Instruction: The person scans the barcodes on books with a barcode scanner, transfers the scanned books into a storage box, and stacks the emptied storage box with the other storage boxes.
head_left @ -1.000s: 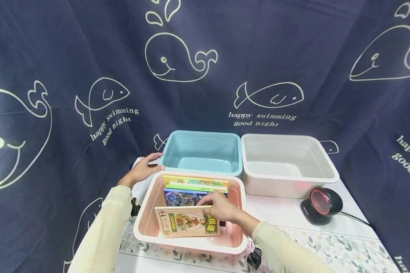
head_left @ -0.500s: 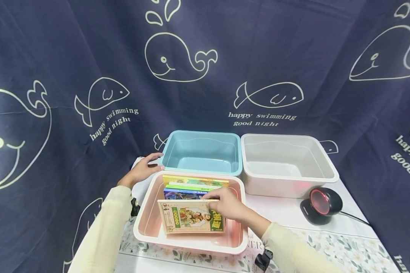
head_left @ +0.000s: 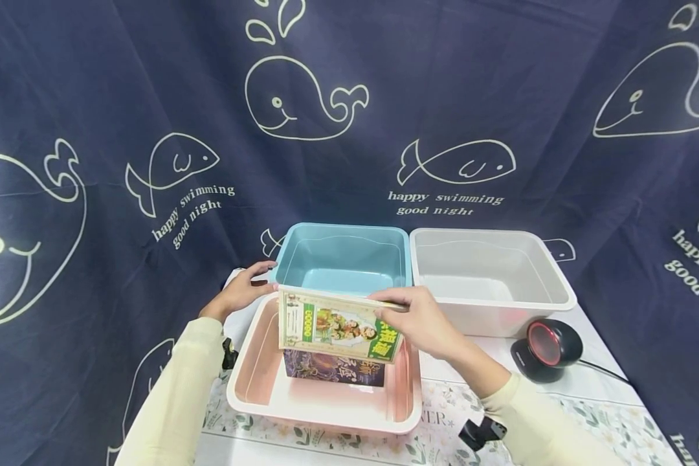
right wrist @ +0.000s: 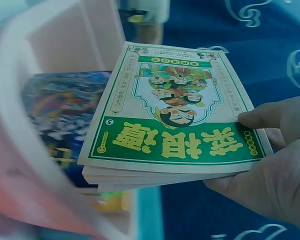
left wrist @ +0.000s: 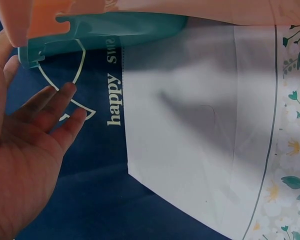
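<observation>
My right hand (head_left: pixel 422 320) pinches a cream book (head_left: pixel 340 323) at its upper right edge, thumb on one face, fingers on the other. I hold the book over the pink bin (head_left: pixel 332 401), tilted, its right side lower. My left hand (head_left: pixel 246 289) is empty, fingers relaxed and apart at the left end of the blue bin (head_left: pixel 349 252); I cannot tell whether they touch it.

In the pink bin, toward the left of the worktop (head_left: pixel 454 362), a purple book (head_left: pixel 334 369) stands, its top hidden behind mine. My right wrist view shows a dark blue cover (right wrist: pixel 65 115) there too, blurred, with yellow and green beyond it. The blue bin sits at the worktop's far left corner, the grey bin (head_left: pixel 477 259) beside it along the far edge. In front of the grey bin, toward the right edge, stands a black device (head_left: pixel 547 353), its ring lit red, its cable (head_left: pixel 606 372) running right.

My book's title is large yellow characters on green, 菜根谭, with a small circled 5 at one corner. The curtain (head_left: pixel 326 175) says "happy swimming good night". On the floral band (head_left: pixel 559 414) only "VER" shows, the rest covered. The lettering on the device's base is too small to read.
</observation>
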The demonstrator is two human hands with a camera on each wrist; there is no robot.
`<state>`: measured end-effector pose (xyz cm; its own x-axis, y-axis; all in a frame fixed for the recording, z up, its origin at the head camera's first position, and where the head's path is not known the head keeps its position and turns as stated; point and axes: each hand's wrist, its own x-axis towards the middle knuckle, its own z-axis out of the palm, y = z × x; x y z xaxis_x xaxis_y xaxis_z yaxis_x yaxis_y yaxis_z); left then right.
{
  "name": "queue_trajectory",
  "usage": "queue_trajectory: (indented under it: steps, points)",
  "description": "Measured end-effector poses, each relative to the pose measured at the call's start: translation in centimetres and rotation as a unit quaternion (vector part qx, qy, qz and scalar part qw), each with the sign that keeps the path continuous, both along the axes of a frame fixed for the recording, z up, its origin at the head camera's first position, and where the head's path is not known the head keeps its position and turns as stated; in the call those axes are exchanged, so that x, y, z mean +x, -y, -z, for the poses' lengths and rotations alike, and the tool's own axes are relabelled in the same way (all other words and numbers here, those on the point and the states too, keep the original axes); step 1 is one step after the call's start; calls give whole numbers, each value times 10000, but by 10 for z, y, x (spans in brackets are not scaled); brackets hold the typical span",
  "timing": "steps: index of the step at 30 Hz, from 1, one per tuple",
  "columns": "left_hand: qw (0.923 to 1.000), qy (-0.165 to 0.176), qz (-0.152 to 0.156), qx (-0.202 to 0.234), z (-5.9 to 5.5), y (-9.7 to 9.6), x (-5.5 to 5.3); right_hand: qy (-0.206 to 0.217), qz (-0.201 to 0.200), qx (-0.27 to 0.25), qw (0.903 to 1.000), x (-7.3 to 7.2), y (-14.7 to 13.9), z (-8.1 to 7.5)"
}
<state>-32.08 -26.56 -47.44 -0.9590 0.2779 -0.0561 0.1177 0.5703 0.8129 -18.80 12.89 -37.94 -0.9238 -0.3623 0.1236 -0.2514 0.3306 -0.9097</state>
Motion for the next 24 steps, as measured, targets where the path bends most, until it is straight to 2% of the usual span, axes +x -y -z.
queue_trajectory:
  steps: [6, 12, 16, 21, 24]
  points:
    - [10000, -57, 46, 7, 3, 1, -1, 44, 290, -289, 9992, 5, -26, -29]
    - [10000, -21, 26, -53, 0, 0, -1, -261, 884, 168, 9956, 21, -59, -45]
    - [9999, -14, -6, -131, -2, -1, 0, -404, 1240, 251, 9911, 35, -82, -48]
    - [9999, -18, -1, -156, -2, -1, 2, -758, 1830, 480, 9790, 52, -112, -42]
    - [9999, -29, 11, -135, -2, -1, 2, -683, 2168, 538, 9723, 63, -131, -36]
